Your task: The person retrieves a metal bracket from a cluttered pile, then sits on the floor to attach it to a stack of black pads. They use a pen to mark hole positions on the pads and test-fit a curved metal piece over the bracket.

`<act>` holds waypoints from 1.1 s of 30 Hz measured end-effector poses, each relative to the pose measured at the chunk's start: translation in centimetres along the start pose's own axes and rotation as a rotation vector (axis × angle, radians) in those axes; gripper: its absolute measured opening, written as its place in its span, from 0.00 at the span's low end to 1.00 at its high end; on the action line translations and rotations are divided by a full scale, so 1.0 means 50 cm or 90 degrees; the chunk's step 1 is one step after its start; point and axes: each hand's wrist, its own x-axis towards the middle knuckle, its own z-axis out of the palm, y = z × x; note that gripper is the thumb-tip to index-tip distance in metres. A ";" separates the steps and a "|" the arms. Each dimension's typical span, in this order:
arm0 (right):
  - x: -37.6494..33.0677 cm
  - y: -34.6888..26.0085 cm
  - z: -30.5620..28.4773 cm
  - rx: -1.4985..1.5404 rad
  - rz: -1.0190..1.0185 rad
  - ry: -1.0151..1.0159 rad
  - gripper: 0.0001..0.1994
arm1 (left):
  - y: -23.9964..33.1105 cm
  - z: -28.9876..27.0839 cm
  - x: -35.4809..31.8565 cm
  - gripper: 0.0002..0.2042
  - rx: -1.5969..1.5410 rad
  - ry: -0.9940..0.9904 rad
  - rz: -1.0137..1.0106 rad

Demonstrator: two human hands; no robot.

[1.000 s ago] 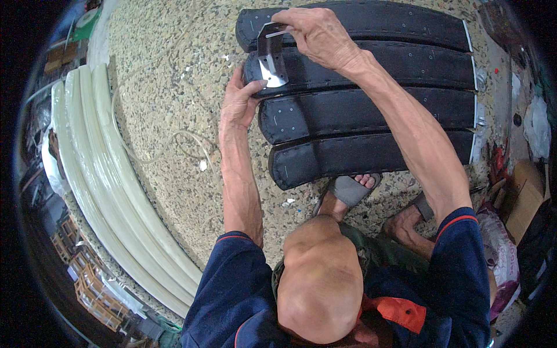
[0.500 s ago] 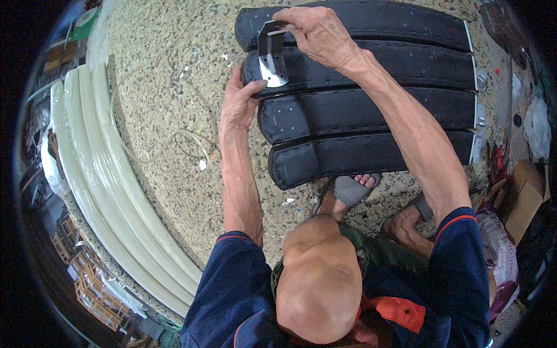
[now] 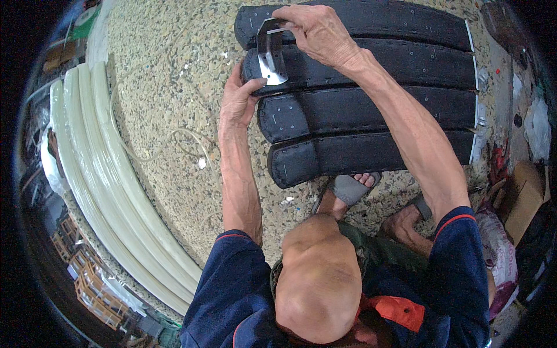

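Observation:
Several long black padded panels (image 3: 371, 110) lie side by side on a speckled stone floor (image 3: 168, 87). My right hand (image 3: 316, 32) grips a bent metal bracket (image 3: 270, 53) by its top, holding it upright over the rounded end of the second panel. My left hand (image 3: 238, 101) presses on that panel's left end, its thumb on the padding just below the bracket's shiny lower tab.
A stack of curved cream-coloured strips (image 3: 98, 180) lies on the floor at the left. A thin cord (image 3: 174, 139) trails between the strips and the panels. Cardboard box (image 3: 522, 197) and clutter at the right edge. My sandalled feet (image 3: 348, 191) sit below the panels.

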 end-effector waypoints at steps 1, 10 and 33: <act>0.000 -0.001 0.000 0.001 0.002 0.001 0.11 | 0.000 0.000 0.000 0.37 0.003 0.003 -0.001; -0.002 -0.007 0.001 0.021 -0.011 0.028 0.11 | 0.004 0.009 -0.003 0.37 -0.005 0.000 0.006; -0.010 -0.019 -0.015 0.021 -0.027 0.047 0.11 | 0.027 0.043 0.055 0.31 0.252 0.138 0.008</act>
